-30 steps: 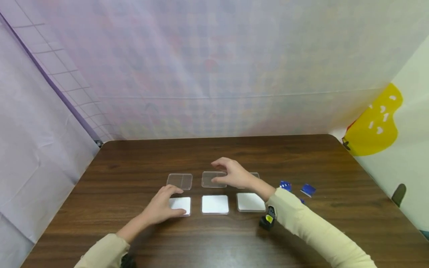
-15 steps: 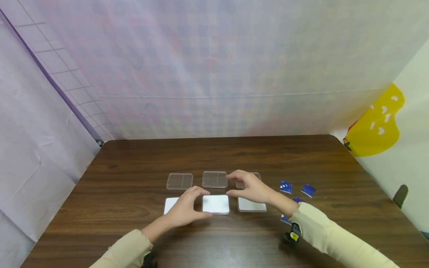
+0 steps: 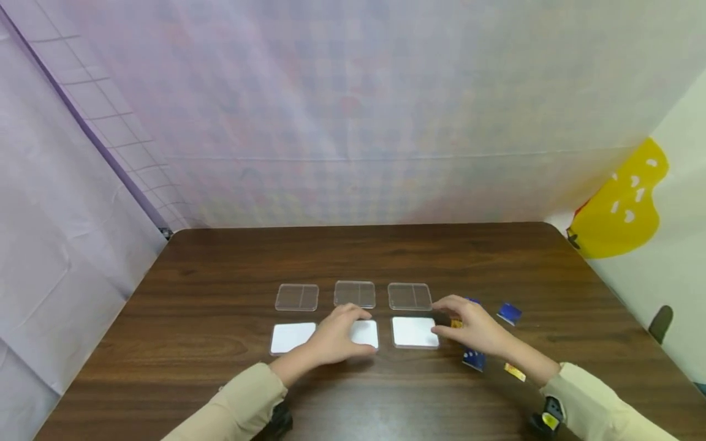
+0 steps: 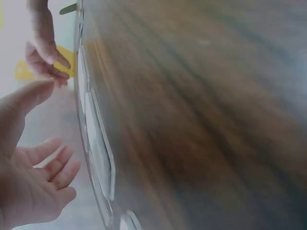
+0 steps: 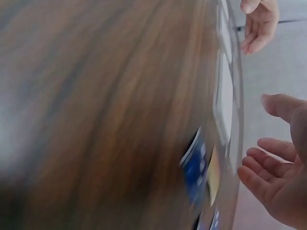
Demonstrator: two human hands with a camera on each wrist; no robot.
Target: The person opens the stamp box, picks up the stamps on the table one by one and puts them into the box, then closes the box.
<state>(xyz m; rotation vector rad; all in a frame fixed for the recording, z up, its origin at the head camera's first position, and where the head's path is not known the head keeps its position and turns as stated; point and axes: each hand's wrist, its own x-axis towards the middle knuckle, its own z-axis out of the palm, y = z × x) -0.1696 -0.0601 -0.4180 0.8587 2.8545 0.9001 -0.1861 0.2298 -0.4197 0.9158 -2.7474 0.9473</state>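
Observation:
On the table point(image 3: 220, 275), three white rectangular slabs with clear rims, the left one point(image 3: 292, 338), the middle one point(image 3: 365, 334) and the right one point(image 3: 415, 332), form a row. Behind them lie three flat clear plastic pieces, left point(image 3: 296, 297), middle point(image 3: 355, 294) and right point(image 3: 409, 296), each with a line across it. My left hand point(image 3: 334, 338), fingers spread and holding nothing, hovers over the middle white slab and hides part of it. Thumb and fingers apart, my right hand point(image 3: 473, 326) is at the right slab's right edge, overlapping several small blue and gold pieces, and grips nothing.
One small blue piece point(image 3: 509, 313) lies apart at the right, and another blue one point(image 3: 474, 359) lies below my right hand. A gold piece point(image 3: 515, 372) is close to my right wrist. A pale patterned cloth point(image 3: 353, 122) hangs behind the table.
Both hands have moved to the right: the left from the left white slab to the middle one, the right from the clear pieces to the small blue and gold pieces. The slabs stay put.

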